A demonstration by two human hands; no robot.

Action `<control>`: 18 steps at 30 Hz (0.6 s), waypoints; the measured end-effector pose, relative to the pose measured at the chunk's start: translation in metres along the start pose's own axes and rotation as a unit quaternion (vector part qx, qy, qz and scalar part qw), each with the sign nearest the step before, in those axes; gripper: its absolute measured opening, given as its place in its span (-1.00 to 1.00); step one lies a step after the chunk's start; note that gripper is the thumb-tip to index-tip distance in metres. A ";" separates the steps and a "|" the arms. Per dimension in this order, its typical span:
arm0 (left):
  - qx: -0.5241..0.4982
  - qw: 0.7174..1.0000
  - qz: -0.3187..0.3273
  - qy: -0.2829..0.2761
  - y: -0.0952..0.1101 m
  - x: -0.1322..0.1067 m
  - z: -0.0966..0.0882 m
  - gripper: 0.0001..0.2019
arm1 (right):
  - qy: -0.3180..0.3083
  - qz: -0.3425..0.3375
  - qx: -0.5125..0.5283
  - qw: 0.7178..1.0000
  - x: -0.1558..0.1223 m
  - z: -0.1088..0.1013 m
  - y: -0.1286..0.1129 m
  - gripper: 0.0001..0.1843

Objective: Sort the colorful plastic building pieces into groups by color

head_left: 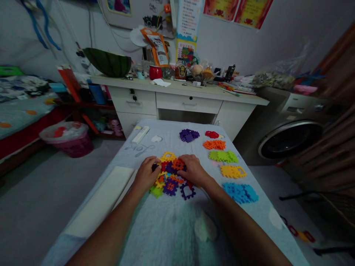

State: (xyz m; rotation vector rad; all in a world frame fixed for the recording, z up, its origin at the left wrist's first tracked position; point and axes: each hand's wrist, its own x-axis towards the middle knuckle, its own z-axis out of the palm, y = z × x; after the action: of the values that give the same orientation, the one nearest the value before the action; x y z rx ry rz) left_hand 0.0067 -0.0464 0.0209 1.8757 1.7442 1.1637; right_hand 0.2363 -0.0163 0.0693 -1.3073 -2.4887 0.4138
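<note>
In the head view, a mixed pile of plastic interlocking building pieces lies between my hands, several with window-like cutouts. My left hand is at the pile's left side, its fingers curled round a dark purple piece that is mostly hidden. On the right, my right hand has thumb and fingers at the edge of an orange window piece on top of the pile. A yellow piece lies at the back, and a purple frame piece at the front right.
Single-colour piles line the table's right side: red, orange, green, yellow and blue. A purple pile sits farther back. At left are a white box and a long white panel. A desk stands beyond.
</note>
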 end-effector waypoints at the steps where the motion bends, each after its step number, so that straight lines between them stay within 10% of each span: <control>1: -0.001 1.000 0.001 0.000 0.000 0.000 0.000 -0.77 | -0.001 0.005 -0.003 1.000 0.001 0.003 -0.001 -0.47; 9: -0.012 1.000 0.010 -0.003 -0.001 0.000 0.003 -0.77 | 0.001 -0.005 0.042 0.999 -0.008 -0.015 -0.003 -0.77; 18: -0.012 1.000 0.018 -0.013 0.001 0.000 0.001 -0.77 | 0.038 0.137 0.056 0.988 -0.033 -0.051 0.047 -0.79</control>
State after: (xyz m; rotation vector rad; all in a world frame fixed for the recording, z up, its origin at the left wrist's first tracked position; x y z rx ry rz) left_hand 0.0080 -0.0465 0.0214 1.9064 1.6823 1.1622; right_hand 0.3093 -0.0126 0.0934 -1.5931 -2.1956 0.5453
